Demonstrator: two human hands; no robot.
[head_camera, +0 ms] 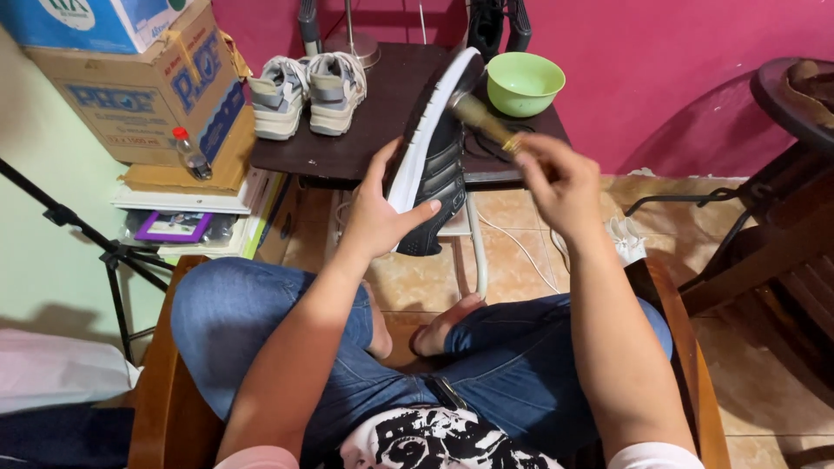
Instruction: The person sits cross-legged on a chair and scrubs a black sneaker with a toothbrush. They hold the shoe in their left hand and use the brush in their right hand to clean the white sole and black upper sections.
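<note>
Sitting: the person sat cross-legged in blue jeans on a wooden chair (152, 408), looking down over both forearms.
Far left: stacked cardboard boxes (139, 91) stood on a pile of books and papers, with a small red-capped bottle (188, 153) leaning against them and a black tripod leg (104, 252) below.
Dark table: a pair of grey-and-white sneakers (306, 94) sat side by side at the left end of the dark table (365, 130), toes toward the person; a green bowl (524, 83) sat at the right end.
Left hand: the left hand (375, 217) cupped the heel end of the black sneaker (434, 165) from the left, thumb lying across its side and fingers wrapped behind the white sole.
Sneaker axis: the shoe was held in the air in front of the table, its long axis nearly upright, heel low in the palm and toe tilted up and away to the right, white sole facing left.
Right hand: the right hand (560, 182) was closed around the handle of a brush (482, 120), blurred by motion.
Key relation: the brush head touched the sneaker's upper near the toe, up and to the left of the right hand; the shaft ran diagonally from that hand to the shoe, so the right hand worked the far end while the left steadied the near end.
</note>
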